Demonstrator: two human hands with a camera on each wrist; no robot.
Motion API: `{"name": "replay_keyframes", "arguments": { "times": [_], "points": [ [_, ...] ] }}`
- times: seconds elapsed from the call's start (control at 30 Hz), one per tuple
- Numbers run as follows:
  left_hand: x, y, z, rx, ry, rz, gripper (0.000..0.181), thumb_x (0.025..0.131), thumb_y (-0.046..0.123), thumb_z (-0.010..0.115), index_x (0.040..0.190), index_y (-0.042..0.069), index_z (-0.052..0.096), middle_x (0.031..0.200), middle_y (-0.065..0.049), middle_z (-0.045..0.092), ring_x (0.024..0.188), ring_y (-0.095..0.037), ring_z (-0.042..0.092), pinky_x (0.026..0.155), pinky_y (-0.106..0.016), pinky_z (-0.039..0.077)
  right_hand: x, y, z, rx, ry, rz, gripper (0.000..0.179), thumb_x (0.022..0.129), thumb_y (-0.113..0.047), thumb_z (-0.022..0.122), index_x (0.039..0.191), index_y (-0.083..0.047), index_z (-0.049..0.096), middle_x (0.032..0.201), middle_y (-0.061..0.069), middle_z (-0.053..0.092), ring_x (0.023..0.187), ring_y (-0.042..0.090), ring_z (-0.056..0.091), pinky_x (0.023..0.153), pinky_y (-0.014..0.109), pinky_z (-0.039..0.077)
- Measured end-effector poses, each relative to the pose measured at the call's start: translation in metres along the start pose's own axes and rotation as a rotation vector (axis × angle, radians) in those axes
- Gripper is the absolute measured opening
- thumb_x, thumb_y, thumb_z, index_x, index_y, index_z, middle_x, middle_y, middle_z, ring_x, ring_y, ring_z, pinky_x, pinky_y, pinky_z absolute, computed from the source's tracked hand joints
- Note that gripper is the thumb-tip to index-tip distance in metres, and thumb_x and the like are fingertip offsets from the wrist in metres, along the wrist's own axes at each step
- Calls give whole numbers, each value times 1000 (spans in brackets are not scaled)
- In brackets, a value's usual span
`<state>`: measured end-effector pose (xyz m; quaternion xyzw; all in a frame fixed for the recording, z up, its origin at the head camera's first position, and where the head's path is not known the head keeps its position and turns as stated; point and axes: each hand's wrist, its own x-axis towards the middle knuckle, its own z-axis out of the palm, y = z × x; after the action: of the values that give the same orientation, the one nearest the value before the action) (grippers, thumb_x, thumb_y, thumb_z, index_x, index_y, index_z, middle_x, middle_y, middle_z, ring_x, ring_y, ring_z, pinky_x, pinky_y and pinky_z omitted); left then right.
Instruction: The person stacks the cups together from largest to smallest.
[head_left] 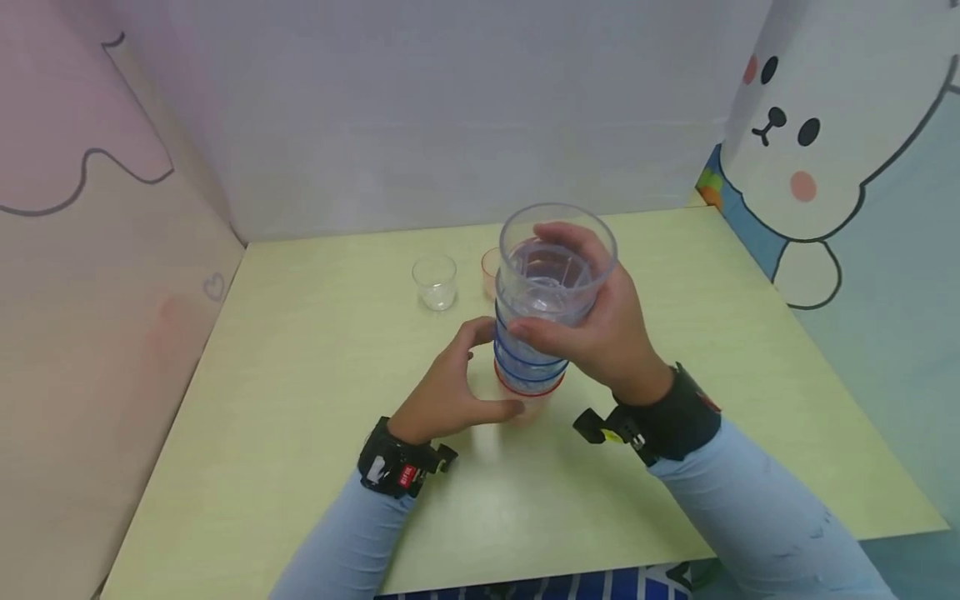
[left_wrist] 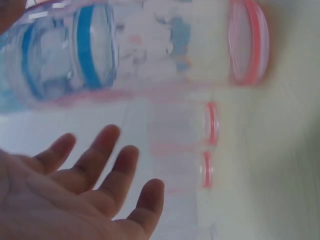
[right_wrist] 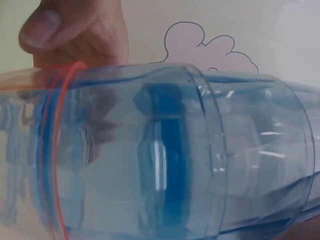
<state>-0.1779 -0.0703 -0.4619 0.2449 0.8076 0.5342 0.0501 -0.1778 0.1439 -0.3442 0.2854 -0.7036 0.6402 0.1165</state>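
A tall stack of nested clear plastic cups, with blue rings and a red ring low down, stands upright over the table. My right hand grips the upper part, thumb in front and fingers round the far side. The left hand is beside the lower part, thumb and forefinger spread around it. In the left wrist view the left fingers are loosely extended, apart from the stack. A red band marks the stack's bottom end there. Through the clear walls in the right wrist view, blue bands show.
Behind the stack on the pale yellow table stand a small clear cup and a reddish-rimmed cup, partly hidden. A plain wall closes the back. Printed sheets hang at the sides.
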Motion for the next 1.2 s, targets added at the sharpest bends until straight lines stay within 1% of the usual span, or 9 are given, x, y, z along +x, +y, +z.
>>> {"name": "replay_keyframes", "arguments": {
  "times": [0.07, 0.13, 0.2, 0.3, 0.4, 0.7, 0.87, 1.0, 1.2],
  "points": [
    [-2, -7, -8, 40, 1, -44, 90, 79, 30, 83, 154, 25, 34, 150, 3, 53, 143, -14, 46, 119, -56, 36, 0, 0, 0, -4, -6, 13, 82, 76, -15, 92, 145, -8, 49, 134, 11, 64, 119, 31, 63, 98, 39, 57],
    [-2, -15, -16, 76, 40, -108, 84, 81, 24, 76, 154, 18, 34, 151, -4, 53, 144, -19, 46, 120, -54, 37, -1, 0, 0, -10, -13, 35, 83, 76, -16, 92, 146, -11, 48, 137, 11, 62, 121, 31, 63, 99, 39, 57],
    [-2, -23, -23, 89, 119, -176, 80, 83, 20, 73, 153, 14, 35, 150, -10, 54, 142, -25, 47, 117, -54, 40, -3, 1, 0, -20, -16, 57, 86, 74, -15, 93, 147, -12, 47, 138, 10, 61, 122, 30, 62, 100, 40, 57],
    [3, -31, -30, 100, 241, -266, 80, 86, 26, 76, 153, 12, 35, 148, -10, 54, 141, -28, 49, 114, -55, 44, -6, 3, -2, -45, -18, 78, 91, 72, -12, 94, 149, -13, 45, 140, 8, 61, 124, 28, 62, 101, 40, 56],
    [7, -34, -36, 95, 321, -324, 86, 85, 34, 81, 153, 11, 34, 147, -11, 51, 140, -29, 48, 113, -55, 45, -9, 5, -4, -54, -23, 81, 92, 70, -11, 94, 148, -14, 45, 140, 7, 61, 124, 27, 62, 101, 40, 56],
    [21, -41, -43, 115, 426, -368, 97, 83, 39, 83, 156, 7, 28, 153, -17, 37, 143, -31, 37, 116, -52, 40, -17, 13, -10, 103, -25, 26, 89, 72, -9, 92, 148, -10, 45, 142, 15, 57, 129, 36, 55, 104, 40, 54],
    [29, -47, -46, 92, 479, -399, 103, 80, 40, 85, 157, 8, 25, 154, -17, 34, 143, -32, 37, 117, -51, 40, -24, 16, -16, 127, -24, -4, 87, 72, -4, 90, 146, -6, 45, 144, 19, 55, 133, 39, 52, 110, 42, 51],
    [36, -52, -49, 77, 495, -405, 104, 80, 39, 86, 158, 9, 24, 154, -17, 34, 142, -33, 38, 116, -50, 41, -34, 16, -22, 129, -6, 19, 88, 74, -2, 90, 148, -6, 43, 147, 19, 53, 137, 37, 51, 113, 39, 49],
    [48, -57, -51, 74, 484, -429, 104, 80, 39, 86, 158, 9, 23, 154, -17, 34, 142, -33, 39, 115, -51, 42, -51, 18, -32, 164, 17, 58, 90, 77, -5, 89, 152, -3, 41, 150, 21, 50, 136, 35, 51, 110, 36, 51]
  ]
}}
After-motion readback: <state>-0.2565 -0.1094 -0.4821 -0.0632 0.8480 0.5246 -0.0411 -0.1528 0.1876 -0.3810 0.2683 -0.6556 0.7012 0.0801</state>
